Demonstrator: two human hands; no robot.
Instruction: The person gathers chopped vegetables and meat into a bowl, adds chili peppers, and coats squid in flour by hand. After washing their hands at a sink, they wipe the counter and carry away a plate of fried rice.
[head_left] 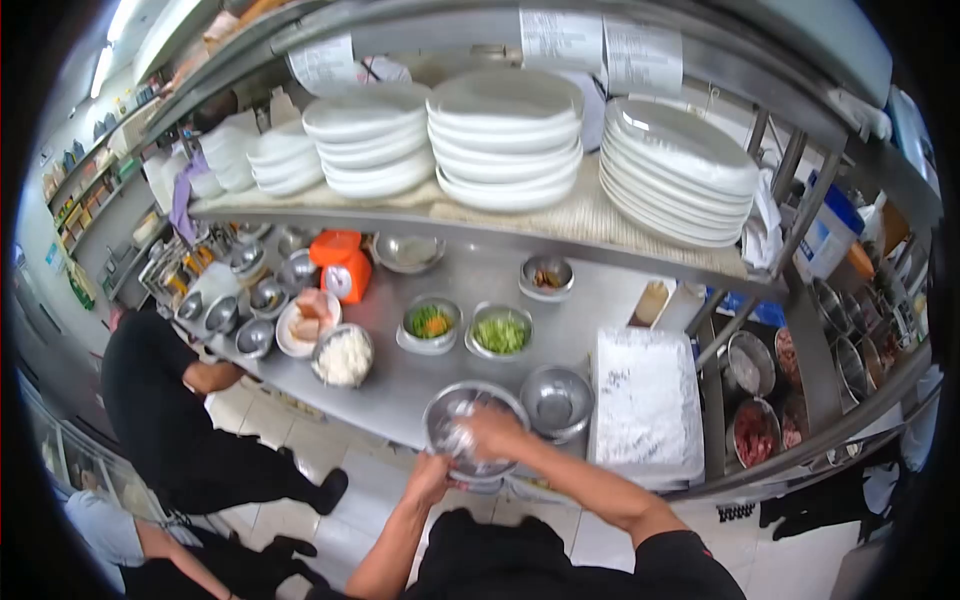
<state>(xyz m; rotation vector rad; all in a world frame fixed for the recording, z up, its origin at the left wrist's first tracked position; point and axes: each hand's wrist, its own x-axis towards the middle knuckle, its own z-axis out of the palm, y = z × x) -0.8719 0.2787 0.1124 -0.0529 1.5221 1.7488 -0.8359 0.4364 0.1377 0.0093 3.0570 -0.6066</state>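
A steel mixing bowl (450,398) sits at the front edge of the steel counter, with white, floury-looking stuff inside. My left hand (430,478) is closed on the near left rim of this bowl. Down inside it is my right hand (492,434), its fingers blurred and partly hidden in the white contents. Just right of the bowl stands another steel bowl (557,400). Behind are a bowl of chopped green vegetable (500,333) and a bowl of green and orange pieces (430,321).
Left on the counter are a bowl of white food (343,356), a plate of pale meat (308,322) and an orange scale (342,268). A white tray (648,405) lies right. Stacked plates (505,140) fill the shelf above. Two people (165,410) are at the left.
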